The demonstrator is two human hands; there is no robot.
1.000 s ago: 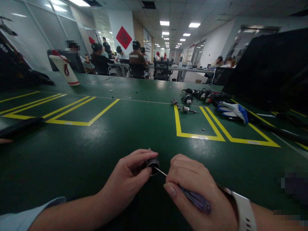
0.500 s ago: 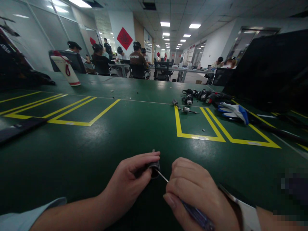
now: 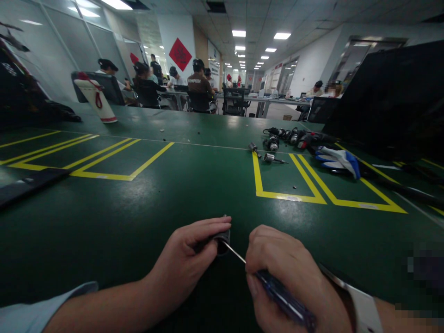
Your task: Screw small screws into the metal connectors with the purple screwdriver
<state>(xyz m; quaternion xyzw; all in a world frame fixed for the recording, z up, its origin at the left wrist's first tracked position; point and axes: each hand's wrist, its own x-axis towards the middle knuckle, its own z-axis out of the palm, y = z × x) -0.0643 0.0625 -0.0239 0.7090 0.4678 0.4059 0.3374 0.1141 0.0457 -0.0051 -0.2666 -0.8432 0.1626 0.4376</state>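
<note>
My left hand (image 3: 189,259) pinches a small dark cylindrical metal part (image 3: 222,241) between thumb and fingers, just above the green table (image 3: 138,217). My right hand (image 3: 287,277) is closed round a screwdriver (image 3: 280,298) with a blue translucent handle. Its thin metal shaft runs up and left into the open end of the part. A white watch strap sits on my right wrist.
Similar metal parts (image 3: 272,158) and a dark heap of them (image 3: 287,136) lie at the back right beside a blue and white glove (image 3: 338,159). Yellow tape boxes mark the table. A white cup (image 3: 97,101) stands far left; a dark case fills the right. Several people sit at far tables.
My right hand has rolled slightly, so more of the blue handle shows between the fingers. The left hand and the part have barely moved.
</note>
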